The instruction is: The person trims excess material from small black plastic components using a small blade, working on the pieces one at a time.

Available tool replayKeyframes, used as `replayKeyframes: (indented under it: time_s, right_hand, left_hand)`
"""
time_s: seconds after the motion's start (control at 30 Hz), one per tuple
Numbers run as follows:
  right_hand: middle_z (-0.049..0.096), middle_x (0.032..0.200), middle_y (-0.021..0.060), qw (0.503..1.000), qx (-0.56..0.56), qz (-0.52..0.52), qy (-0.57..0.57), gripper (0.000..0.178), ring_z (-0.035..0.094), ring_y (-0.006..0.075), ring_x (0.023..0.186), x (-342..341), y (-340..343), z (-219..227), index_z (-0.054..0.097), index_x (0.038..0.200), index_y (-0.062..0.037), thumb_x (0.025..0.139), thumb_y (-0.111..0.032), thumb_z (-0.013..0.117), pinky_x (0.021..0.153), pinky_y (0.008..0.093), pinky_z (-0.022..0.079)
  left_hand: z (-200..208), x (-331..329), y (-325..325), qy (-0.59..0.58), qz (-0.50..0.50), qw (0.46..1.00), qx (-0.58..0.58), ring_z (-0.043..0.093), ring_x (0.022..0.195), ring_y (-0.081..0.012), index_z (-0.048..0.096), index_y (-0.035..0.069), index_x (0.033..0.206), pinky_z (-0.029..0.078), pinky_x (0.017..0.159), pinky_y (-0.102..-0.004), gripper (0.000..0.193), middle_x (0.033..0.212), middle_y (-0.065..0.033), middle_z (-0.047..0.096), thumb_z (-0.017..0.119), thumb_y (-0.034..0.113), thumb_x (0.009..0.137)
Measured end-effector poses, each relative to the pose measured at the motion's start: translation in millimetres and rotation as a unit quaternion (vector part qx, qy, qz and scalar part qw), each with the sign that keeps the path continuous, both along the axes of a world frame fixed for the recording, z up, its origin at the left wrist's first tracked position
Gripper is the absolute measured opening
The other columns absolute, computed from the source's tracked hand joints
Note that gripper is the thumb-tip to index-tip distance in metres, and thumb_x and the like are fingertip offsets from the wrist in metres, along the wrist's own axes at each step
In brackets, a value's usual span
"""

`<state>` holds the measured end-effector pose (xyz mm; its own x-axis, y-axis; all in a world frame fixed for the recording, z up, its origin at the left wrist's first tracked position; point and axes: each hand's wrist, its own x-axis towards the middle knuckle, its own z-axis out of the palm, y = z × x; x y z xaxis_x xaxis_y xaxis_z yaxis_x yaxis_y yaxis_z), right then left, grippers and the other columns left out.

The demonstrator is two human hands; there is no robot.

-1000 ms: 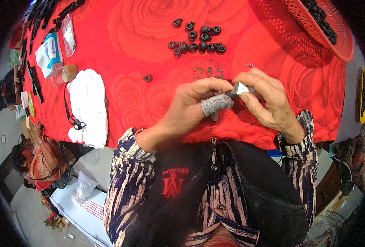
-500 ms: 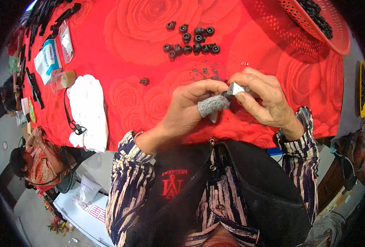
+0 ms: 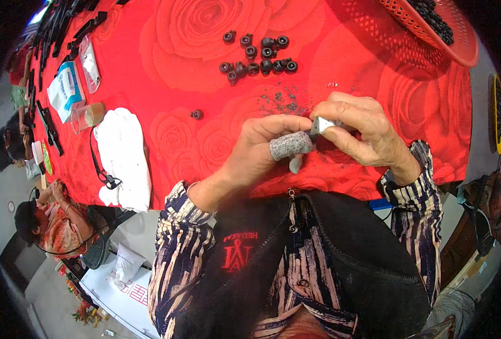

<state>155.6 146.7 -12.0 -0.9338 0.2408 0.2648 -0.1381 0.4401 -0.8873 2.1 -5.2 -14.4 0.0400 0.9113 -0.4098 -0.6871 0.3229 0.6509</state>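
Observation:
Over the red rose-patterned tablecloth [image 3: 216, 169], both hands meet in front of my chest. My left hand [image 3: 256, 141] is closed on a small black part [image 3: 312, 136], mostly hidden by fingers; a grey fabric sleeve [image 3: 290, 146] wraps one finger. Between thumb and fingers, my right hand [image 3: 366, 130] pinches a small silver blade [image 3: 321, 125] held against the black part. Dark trimmings [image 3: 284, 101] are scattered just beyond the hands. Farther off sit several round black parts [image 3: 253, 69] in a loose group, and one lone black part [image 3: 197, 114] lies to the left.
A red perforated basket [image 3: 462, 53] of black parts stands far right. At left are a white cloth [image 3: 123, 158], a plastic cup [image 3: 81, 118], a blue-white packet [image 3: 64, 87] and black strips [image 3: 48, 127]. A person [image 3: 64, 226] sits beyond the left edge.
Both hands keep their grips and stay nearly in place. The blade has tilted slightly against the black part, and the left hand's fingers have shifted a little. The whole view has moved slightly.

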Motion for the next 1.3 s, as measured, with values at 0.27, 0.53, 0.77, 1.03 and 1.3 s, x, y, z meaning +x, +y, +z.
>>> replayKeyframes:
  time_s: [0.27, 0.53, 0.77, 1.03, 1.3]
  right_hand:
    - [0.056, 0.074, 0.0116, 1.0, -0.01, -0.016, 0.009, 0.017, 0.055, 0.0228, 0.062, -2, -2, 3, 0.06, 0.095, 0.0042, 0.078, 0.001, 0.06, 0.054, 0.0317, 0.042]
    - [0.053, 0.07, 0.0117, 0.999, -0.025, -0.017, 0.017, 0.015, 0.054, 0.0258, 0.061, -2, -2, -1, 0.059, 0.095, 0.0015, 0.081, -0.002, 0.06, 0.054, 0.0347, 0.042]
    - [0.058, 0.073, 0.0119, 0.998, 0.008, 0.045, 0.039, 0.022, 0.057, 0.0233, 0.062, -2, -5, -4, 0.06, 0.095, 0.0041, 0.073, 0.002, 0.062, 0.054, 0.0326, 0.044]
    - [0.057, 0.073, 0.0096, 0.996, 0.002, -0.068, 0.049, 0.035, 0.056, 0.0213, 0.06, 3, -5, 6, 0.059, 0.101, 0.0018, 0.067, 0.001, 0.067, 0.05, 0.0306, 0.042]
    - [0.052, 0.068, 0.0072, 0.982, 0.123, -0.078, 0.123, 0.044, 0.052, 0.0218, 0.055, -2, -14, -2, 0.06, 0.101, 0.0004, 0.059, -0.002, 0.07, 0.047, 0.0325, 0.04]
  left_hand:
    - [-2, 3, -2, 0.034, 0.027, 0.999, 0.022, 0.057, 0.062, -0.0103, 0.062, -0.002, 0.108, 0.047, 0.055, -0.0235, 0.023, 0.083, -0.0053, 0.063, 0.061, 0.005, 0.086]
    - [-8, 5, -4, 0.012, 0.038, 0.999, 0.025, 0.057, 0.062, -0.0108, 0.061, -0.002, 0.109, 0.047, 0.055, -0.024, 0.023, 0.084, -0.0059, 0.063, 0.06, 0.005, 0.086]
    - [-8, -10, 8, 0.0, 0.086, 0.996, -0.004, 0.058, 0.062, -0.0124, 0.061, -0.003, 0.106, 0.048, 0.054, -0.024, 0.022, 0.084, -0.0087, 0.064, 0.06, 0.006, 0.087]
    - [0, -7, 6, 0.04, 0.087, 0.995, 0.004, 0.059, 0.059, -0.0132, 0.062, -0.002, 0.105, 0.048, 0.052, -0.0248, 0.021, 0.08, -0.0086, 0.065, 0.062, 0.005, 0.085]
    - [4, 3, 6, -0.042, 0.025, 0.999, -0.007, 0.06, 0.064, -0.0122, 0.062, -0.001, 0.103, 0.049, 0.054, -0.0241, 0.018, 0.084, -0.0091, 0.065, 0.061, 0.007, 0.087]
